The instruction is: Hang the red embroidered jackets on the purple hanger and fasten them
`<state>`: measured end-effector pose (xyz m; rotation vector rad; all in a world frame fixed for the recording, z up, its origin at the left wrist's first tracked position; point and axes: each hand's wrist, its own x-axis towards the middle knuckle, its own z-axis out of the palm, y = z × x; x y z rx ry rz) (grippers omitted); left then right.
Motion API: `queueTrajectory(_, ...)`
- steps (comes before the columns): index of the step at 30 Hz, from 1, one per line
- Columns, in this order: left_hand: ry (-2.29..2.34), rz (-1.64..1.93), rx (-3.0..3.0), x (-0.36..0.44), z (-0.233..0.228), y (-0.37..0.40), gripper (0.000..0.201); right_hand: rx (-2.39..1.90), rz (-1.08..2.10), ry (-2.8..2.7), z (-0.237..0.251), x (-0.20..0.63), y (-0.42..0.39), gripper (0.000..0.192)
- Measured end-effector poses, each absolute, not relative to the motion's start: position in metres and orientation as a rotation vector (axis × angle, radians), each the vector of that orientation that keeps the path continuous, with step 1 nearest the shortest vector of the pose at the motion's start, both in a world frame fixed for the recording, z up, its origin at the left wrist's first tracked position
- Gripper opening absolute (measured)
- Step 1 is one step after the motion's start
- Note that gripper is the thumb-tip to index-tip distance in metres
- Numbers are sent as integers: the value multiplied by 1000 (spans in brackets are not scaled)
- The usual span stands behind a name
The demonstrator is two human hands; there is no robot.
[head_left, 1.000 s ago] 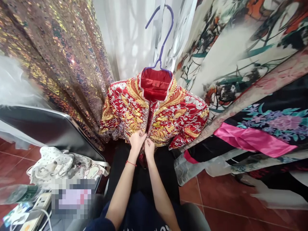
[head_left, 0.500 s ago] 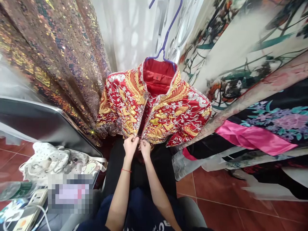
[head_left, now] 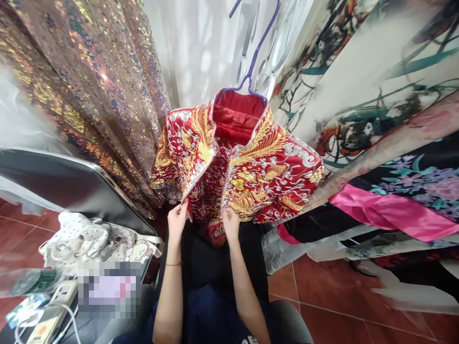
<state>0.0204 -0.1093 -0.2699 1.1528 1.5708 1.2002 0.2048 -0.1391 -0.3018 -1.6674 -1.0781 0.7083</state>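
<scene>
Jacket [head_left: 247,177] hangs on the purple hanger [head_left: 256,52] straight ahead of you, opening running top to bottom. Your left hand [head_left: 177,220] grips the left front edge, your right hand [head_left: 231,222] grips the right edge, both equally near.

Sequined fabric [head_left: 89,81], floral drapes [head_left: 376,95] — spotted bag [head_left: 89,241], power strip [head_left: 53,310]

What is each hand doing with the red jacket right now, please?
Left hand: closed on the left front edge of the embroidered jacket.
Right hand: closed on its right front edge.
</scene>
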Motion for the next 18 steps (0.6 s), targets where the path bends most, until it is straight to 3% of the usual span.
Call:
queueTrajectory(5, 1526, 1128, 1160, 12, -239, -108, 63, -1505, 281, -1111, -179, 228, -144, 24)
queueTrajectory(8, 1305, 1155, 1187, 24, -203, -105, 66, -1345, -548, -1226, -109, 248, -133, 17)
queueTrajectory(10, 1197, 1214, 1297, 38, -176, -101, 68, -1410, -812, -1218, -80, 261, -116, 36)
queueTrajectory(12, 1197, 1311, 1489, 52, -155, -95, 66, -1515, -841, -1285, -69, 273, -95, 47)
queueTrajectory(14, 1280, 1403, 1719, 62, -140, -86, 66, -1579, -815, -1346, -71, 283, -75, 46)
queueTrajectory(18, 1601, 1468, 1976, 62, -123, -63, 88, -1574, -837, -1362, -86, 295, -55, 46)
